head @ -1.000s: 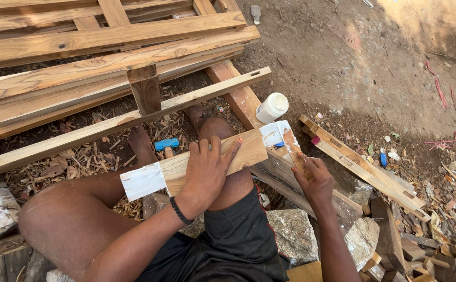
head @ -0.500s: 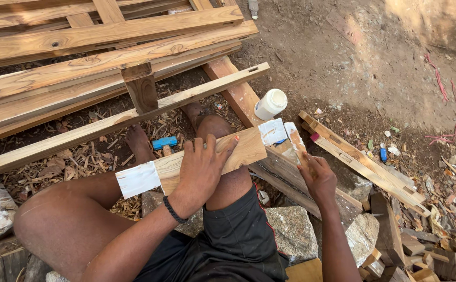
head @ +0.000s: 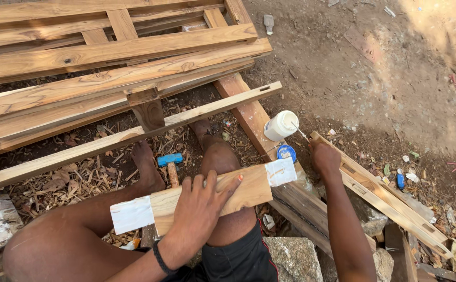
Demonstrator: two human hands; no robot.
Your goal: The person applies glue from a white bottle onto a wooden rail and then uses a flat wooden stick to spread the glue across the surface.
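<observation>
A short wooden plank point(head: 243, 192) lies across my thigh, with white glue coating both of its ends. My left hand point(head: 203, 204) presses flat on its middle, fingers spread. My right hand point(head: 324, 156) is out to the right, gripping a thin stick point(head: 299, 130) whose tip reaches into the mouth of a white glue tub point(head: 280, 126). The tub lies tilted on a wooden beam. Its blue lid point(head: 286, 153) sits just below it.
Long planks and a wooden frame point(head: 108, 57) fill the upper left. A blue-headed hammer point(head: 170, 163) lies among wood shavings between my legs. A slotted wooden piece point(head: 384, 198) runs right of my arm; a grey stone point(head: 296, 258) is below.
My right hand moved from the plank's right end up toward the glue tub with the stick. The left hand stays pressed on the plank.
</observation>
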